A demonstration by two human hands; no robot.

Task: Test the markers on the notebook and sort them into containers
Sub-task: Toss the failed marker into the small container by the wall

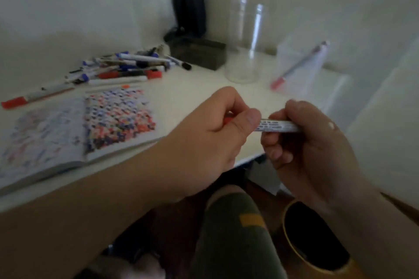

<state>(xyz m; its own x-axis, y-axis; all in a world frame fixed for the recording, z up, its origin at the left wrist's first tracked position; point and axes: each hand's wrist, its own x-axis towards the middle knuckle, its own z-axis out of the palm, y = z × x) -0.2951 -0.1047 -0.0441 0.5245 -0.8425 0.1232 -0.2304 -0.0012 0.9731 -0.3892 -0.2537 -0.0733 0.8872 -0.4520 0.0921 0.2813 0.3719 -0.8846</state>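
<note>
1. My left hand [217, 129] and right hand [303, 142] both grip one white marker [278, 125] over the table's [204, 88] near edge.
2. The open notebook [77, 127] lies to the left.
3. Far left sits the marker pile [127, 65]; far right, a clear jar [246, 41] and a clear box [301, 63] holding a pen.

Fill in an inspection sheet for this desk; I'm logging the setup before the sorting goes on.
Surface: white desk, set in a wall corner.
Job's things: open notebook, pages covered in ink marks; marker pile behind it; tall clear jar, looks empty; clear container with one red-capped marker.
Clutter: dark box; black object in the corner.
Hands: left hand and right hand both grip one white marker; red shows under the left fingers.
Cables: nothing seen for certain.
Surroundings: yellow-rimmed bin below the desk edge; person's knee.
</note>
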